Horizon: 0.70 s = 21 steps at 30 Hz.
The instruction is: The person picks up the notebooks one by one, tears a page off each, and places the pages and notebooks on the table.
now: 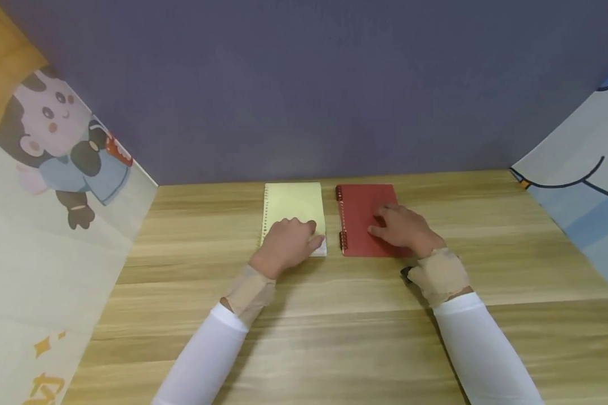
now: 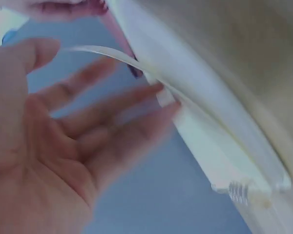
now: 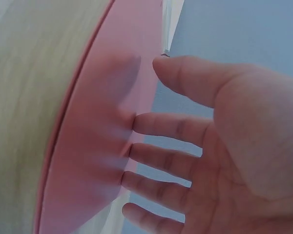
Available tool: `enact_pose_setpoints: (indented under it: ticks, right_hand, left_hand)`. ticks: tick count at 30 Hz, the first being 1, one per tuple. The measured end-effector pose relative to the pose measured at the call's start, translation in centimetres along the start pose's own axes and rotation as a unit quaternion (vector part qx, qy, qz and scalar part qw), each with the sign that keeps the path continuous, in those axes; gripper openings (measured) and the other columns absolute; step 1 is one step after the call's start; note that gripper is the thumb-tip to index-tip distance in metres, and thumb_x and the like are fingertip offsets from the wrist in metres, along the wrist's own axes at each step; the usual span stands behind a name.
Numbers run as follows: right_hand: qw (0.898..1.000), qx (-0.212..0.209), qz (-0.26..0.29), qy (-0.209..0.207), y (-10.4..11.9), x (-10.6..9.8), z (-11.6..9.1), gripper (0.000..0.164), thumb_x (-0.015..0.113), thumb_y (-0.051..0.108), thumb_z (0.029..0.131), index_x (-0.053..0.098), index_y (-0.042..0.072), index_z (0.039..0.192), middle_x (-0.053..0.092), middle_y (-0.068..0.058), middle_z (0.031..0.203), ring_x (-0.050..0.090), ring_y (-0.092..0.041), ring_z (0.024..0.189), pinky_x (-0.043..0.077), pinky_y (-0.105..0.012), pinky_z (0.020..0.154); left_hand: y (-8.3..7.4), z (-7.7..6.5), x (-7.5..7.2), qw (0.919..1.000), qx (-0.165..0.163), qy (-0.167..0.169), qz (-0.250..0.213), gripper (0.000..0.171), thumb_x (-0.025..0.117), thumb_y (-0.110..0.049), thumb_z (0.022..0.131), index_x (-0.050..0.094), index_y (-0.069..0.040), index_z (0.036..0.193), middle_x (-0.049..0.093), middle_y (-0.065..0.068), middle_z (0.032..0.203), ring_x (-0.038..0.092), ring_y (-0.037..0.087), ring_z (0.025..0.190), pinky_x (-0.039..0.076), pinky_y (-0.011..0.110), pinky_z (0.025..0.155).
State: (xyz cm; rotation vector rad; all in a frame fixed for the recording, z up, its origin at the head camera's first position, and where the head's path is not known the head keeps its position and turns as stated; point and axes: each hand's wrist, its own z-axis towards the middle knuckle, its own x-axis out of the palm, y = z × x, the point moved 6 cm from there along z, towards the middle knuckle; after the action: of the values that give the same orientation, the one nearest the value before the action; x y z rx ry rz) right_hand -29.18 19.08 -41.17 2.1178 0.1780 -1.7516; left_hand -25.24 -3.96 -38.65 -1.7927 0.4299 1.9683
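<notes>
A yellow spiral notebook [image 1: 293,203] and a red spiral notebook [image 1: 361,216] lie side by side on the wooden table. My left hand [image 1: 290,243] is over the lower part of the yellow notebook. In the left wrist view, its cover [image 2: 205,126] bows up from the white pages. The blurred fingers [image 2: 122,136] reach that cover, while the thumb is close to its lifted corner. My right hand [image 1: 402,226] has its fingertips on the red cover, near its right side. From the right wrist, the fingers [image 3: 161,161] look nearly straight and spread, with the thumb apart from them.
A dark blue-grey wall [image 1: 304,90] rises behind the table [image 1: 334,337]. Panels with cartoon prints [image 1: 56,112] stand along the left and right sides. Both forearms wear white sleeves [image 1: 208,351] and beige wrist wraps. A small black object [image 1: 406,274] pokes out at the right wrist.
</notes>
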Motion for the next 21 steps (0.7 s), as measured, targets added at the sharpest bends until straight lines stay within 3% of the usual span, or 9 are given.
enact_pose_setpoints:
  ticks: [3,6,8,11,13,15,18,21]
  right_hand:
    - [1.0,0.0,0.007,0.004,-0.1,0.1,0.1,0.059,0.047,0.045,0.091,0.044,0.005,0.133,0.034,-0.02,0.14,0.032,-0.039,0.127,0.029,-0.05,0.097]
    - [1.0,0.003,0.009,0.009,-0.4,0.1,-0.1,0.06,0.046,0.046,0.091,0.043,0.005,0.134,0.033,-0.02,0.141,0.03,-0.039,0.127,0.028,-0.051,0.097]
    - [1.0,0.0,0.005,0.006,-0.3,0.0,0.0,0.061,0.047,0.046,0.091,0.042,0.004,0.134,0.032,-0.021,0.141,0.028,-0.041,0.128,0.027,-0.052,0.097]
    - [1.0,-0.015,0.007,-0.026,0.2,-0.9,-0.1,0.06,0.05,0.045,0.089,0.043,0.003,0.133,0.03,-0.021,0.142,0.026,-0.041,0.129,0.028,-0.052,0.097]
    - [0.998,-0.033,0.013,-0.056,0.9,-1.7,-0.3,0.061,0.05,0.045,0.089,0.043,0.003,0.132,0.03,-0.02,0.142,0.026,-0.04,0.129,0.028,-0.051,0.097]
    - [0.994,-0.059,0.023,-0.086,2.0,-2.5,-0.5,0.059,0.052,0.045,0.089,0.044,0.005,0.131,0.033,-0.016,0.14,0.03,-0.037,0.128,0.027,-0.05,0.097]
    - [0.989,-0.099,0.041,-0.103,4.2,-3.2,-0.9,0.056,0.052,0.044,0.089,0.045,0.008,0.131,0.034,-0.012,0.139,0.032,-0.033,0.127,0.027,-0.047,0.098]
    - [0.983,-0.142,0.05,-0.101,7.0,-3.3,-1.0,0.051,0.053,0.042,0.088,0.048,0.009,0.127,0.035,-0.01,0.139,0.036,-0.03,0.125,0.03,-0.043,0.097]
  left_hand:
    - [1.0,-0.2,-2.2,0.9942,0.024,-0.077,-0.071,0.024,0.036,-0.03,0.095,0.054,-0.018,0.085,0.045,-0.007,0.056,0.043,0.01,0.046,0.033,0.026,0.043]
    - [2.4,-0.9,-5.0,0.9791,0.028,-0.15,-0.134,0.021,0.039,-0.019,0.092,0.057,-0.016,0.103,0.048,-0.009,0.061,0.036,0.007,0.041,0.031,0.024,0.041]
    - [3.5,-1.8,-7.0,0.971,0.019,-0.178,-0.158,0.029,0.041,-0.016,0.09,0.055,-0.016,0.116,0.053,-0.008,0.071,0.036,0.007,0.042,0.031,0.024,0.042]
    - [5.1,-3.3,-9.7,0.964,0.001,-0.196,-0.18,0.037,0.044,-0.01,0.085,0.052,-0.014,0.121,0.055,-0.003,0.085,0.046,0.008,0.053,0.037,0.022,0.048]
    - [6.2,-4.4,-11.1,0.9637,-0.017,-0.204,-0.172,0.04,0.046,-0.007,0.081,0.052,-0.012,0.121,0.055,0.002,0.094,0.051,0.011,0.066,0.041,0.024,0.056]
    - [7.6,-5.4,-11.6,0.9674,-0.049,-0.185,-0.166,0.044,0.051,-0.008,0.08,0.05,-0.011,0.124,0.051,0.007,0.103,0.052,0.017,0.08,0.043,0.029,0.067]
    - [9.9,-6.4,-11.6,0.9739,-0.103,-0.143,-0.143,0.05,0.058,-0.01,0.08,0.046,-0.009,0.129,0.045,0.015,0.112,0.049,0.027,0.089,0.04,0.037,0.078]
    - [12.3,-7.0,-10.8,0.9718,-0.146,-0.108,-0.151,0.054,0.06,-0.01,0.08,0.044,-0.007,0.131,0.041,0.019,0.117,0.045,0.032,0.099,0.038,0.041,0.084]
